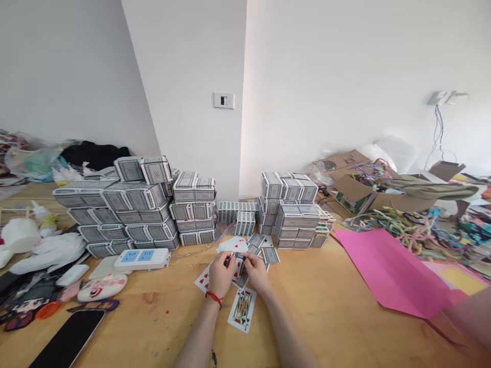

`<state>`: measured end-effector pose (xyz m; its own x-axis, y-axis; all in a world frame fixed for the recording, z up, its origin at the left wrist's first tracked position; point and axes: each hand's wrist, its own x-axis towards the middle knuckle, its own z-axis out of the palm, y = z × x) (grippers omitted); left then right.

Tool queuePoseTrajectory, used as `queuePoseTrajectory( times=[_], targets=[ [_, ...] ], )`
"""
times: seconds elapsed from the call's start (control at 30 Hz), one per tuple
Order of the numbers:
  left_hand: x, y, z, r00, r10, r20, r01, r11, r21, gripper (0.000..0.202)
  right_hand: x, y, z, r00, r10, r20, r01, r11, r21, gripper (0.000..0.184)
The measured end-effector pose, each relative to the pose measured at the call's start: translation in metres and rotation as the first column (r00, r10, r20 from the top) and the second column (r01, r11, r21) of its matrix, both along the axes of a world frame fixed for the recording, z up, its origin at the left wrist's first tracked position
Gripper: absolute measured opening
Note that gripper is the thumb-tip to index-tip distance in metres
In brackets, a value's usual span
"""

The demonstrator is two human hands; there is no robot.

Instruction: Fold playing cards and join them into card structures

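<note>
Both my hands meet over a spread of loose playing cards in the middle of the table. My left hand (222, 273), with a red cord on the wrist, pinches the left side of a playing card (237, 267). At its other side, the fingers of my right hand (256, 270) close on the same card. Beneath and around them lie more cards: a jack of clubs (242, 309) face up in front, a heart card (202, 278) to the left, and a face-down card (270, 255) to the right. My fingers partly hide the held card.
Stacked blocks of grey-backed cards (141, 197) stand at the left, with another stack (297, 222) at right. A power strip (141, 259), a phone (69, 340), pink paper (391, 271) and tangled pipe cleaners (399, 222) lie around. Part of another arm (473, 317) shows at the right edge.
</note>
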<state>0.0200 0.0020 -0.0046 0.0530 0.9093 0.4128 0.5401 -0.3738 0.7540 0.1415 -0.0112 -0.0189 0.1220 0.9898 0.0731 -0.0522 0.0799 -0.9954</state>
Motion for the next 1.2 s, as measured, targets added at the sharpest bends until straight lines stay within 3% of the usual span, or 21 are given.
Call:
queuePoseTrajectory(
  times=[0.27, 0.43, 0.67, 0.83, 1.03, 1.2],
  targets=[
    [0.000, -0.005, 0.009, 0.992, -0.128, 0.004, 0.128, 0.990, -0.062, 0.021, 0.004, -0.003, 0.004, 0.986, -0.079, 0.145, 0.079, 0.997, 0.011, 0.033],
    [0.004, -0.009, 0.012, 0.987, -0.030, -0.156, 0.035, 0.999, 0.026, 0.022, 0.003, 0.000, -0.001, 0.972, -0.139, 0.191, 0.137, 0.990, 0.024, 0.033],
    [0.008, -0.011, 0.009, 0.975, 0.026, -0.223, -0.017, 0.999, 0.044, 0.021, 0.004, 0.000, -0.001, 0.966, -0.147, 0.213, 0.142, 0.989, 0.040, 0.024],
    [0.010, -0.010, 0.006, 0.983, 0.087, -0.163, -0.095, 0.995, -0.041, 0.020, 0.006, -0.002, 0.003, 0.970, -0.128, 0.205, 0.120, 0.992, 0.050, 0.020],
    [0.006, -0.004, 0.004, 0.998, 0.036, -0.053, -0.043, 0.989, -0.143, 0.023, 0.005, -0.002, 0.004, 0.975, -0.089, 0.203, 0.079, 0.995, 0.061, 0.018],
    [0.007, -0.005, 0.004, 0.996, 0.073, 0.042, -0.065, 0.982, -0.177, 0.019, 0.006, -0.003, 0.001, 0.976, -0.084, 0.199, 0.071, 0.995, 0.071, 0.017]
  ],
)
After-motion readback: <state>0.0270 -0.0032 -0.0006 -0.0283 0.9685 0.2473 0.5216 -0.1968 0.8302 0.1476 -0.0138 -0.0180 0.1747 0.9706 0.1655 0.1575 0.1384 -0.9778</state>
